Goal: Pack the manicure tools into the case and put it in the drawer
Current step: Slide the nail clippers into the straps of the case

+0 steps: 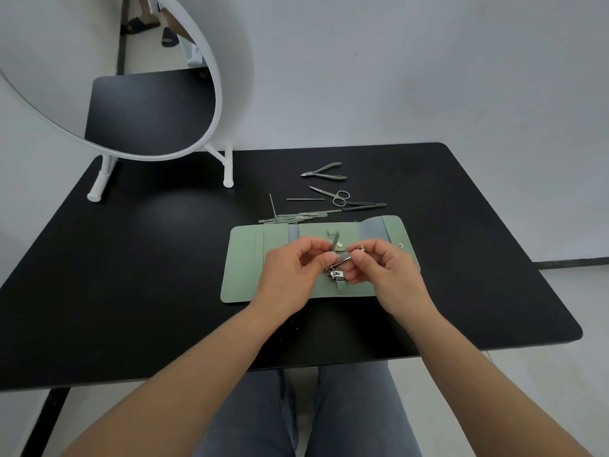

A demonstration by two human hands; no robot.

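A black worktop (131,275) is carrying a round white-framed mirror (211,94) at its far left and, near the middle, a green case (250,258) lying unfolded flat with its long axis running left to right. Both hands are hovering directly over its centre: the left hand (290,272) is pinching the green strap (334,246) upright, while the right hand (385,272) is gripping a silver nail clipper (342,260) just beside it, another clipper (336,275) sitting below. Just beyond the case, loose files (296,217), scissors (333,195) and nippers (324,171) are waiting; no readable writing is showing
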